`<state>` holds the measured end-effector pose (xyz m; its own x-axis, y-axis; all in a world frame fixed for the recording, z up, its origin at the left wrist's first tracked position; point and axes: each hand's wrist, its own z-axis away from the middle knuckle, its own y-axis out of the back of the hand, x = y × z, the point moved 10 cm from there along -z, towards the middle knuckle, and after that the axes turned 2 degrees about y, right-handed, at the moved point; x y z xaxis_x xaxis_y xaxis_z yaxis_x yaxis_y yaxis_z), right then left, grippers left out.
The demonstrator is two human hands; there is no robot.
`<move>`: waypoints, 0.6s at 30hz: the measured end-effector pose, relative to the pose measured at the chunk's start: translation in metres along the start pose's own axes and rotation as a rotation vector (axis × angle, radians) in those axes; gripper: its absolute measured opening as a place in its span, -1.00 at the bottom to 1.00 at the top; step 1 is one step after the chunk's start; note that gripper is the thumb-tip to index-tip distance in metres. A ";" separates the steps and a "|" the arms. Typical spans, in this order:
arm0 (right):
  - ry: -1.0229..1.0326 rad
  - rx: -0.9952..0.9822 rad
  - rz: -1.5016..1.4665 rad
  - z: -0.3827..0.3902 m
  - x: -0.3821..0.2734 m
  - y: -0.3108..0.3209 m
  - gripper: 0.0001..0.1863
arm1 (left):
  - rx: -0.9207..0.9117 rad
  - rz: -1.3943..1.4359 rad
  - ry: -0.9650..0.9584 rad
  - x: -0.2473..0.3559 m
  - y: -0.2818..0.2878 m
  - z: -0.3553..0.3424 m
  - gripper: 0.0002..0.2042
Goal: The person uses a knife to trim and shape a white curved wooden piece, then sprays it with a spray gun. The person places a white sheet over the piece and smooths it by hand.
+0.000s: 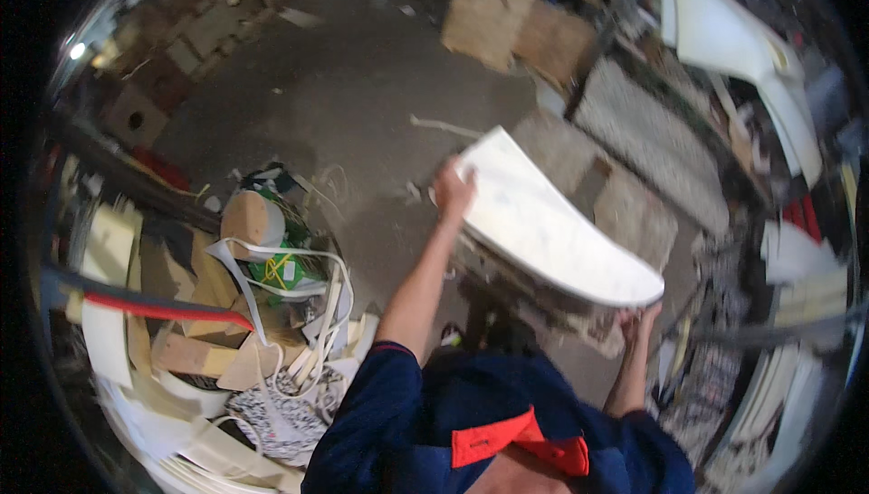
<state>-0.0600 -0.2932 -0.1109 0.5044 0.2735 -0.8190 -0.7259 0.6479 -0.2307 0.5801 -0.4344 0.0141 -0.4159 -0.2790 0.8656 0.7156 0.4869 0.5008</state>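
Note:
A white curved panel (548, 218), long and tapering to a rounded right end, is in both of my hands over worn, stained boards (634, 218) lying below it. My left hand (455, 188) grips the upper left edge with its fingers wrapped around it. Beneath the rounded end, my right hand (634, 317) holds the panel, its fingers partly hidden by it.
At left lie scrap boards (195, 354), white strips, a green bag (281, 268) and a red-edged bar (163, 308). Square boards (484, 14), a speckled slab (647, 141) and large white pieces (724, 23) stand upper right. More stacked pieces (760, 412) line the right side.

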 end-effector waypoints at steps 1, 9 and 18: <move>-0.041 -0.151 0.089 0.000 0.005 -0.017 0.02 | 0.028 0.043 0.007 -0.006 0.013 -0.010 -0.52; -0.087 0.086 -0.032 -0.021 0.029 0.002 -0.08 | -0.258 -0.092 0.031 -0.023 -0.003 -0.077 -0.50; -0.074 0.533 0.053 0.013 0.029 -0.019 -0.13 | -0.689 -0.233 0.135 -0.018 -0.124 -0.127 -0.57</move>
<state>-0.0250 -0.2880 -0.1236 0.5191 0.3520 -0.7788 -0.4228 0.8977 0.1240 0.5701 -0.5954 -0.0629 -0.5597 -0.4325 0.7069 0.8254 -0.2152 0.5219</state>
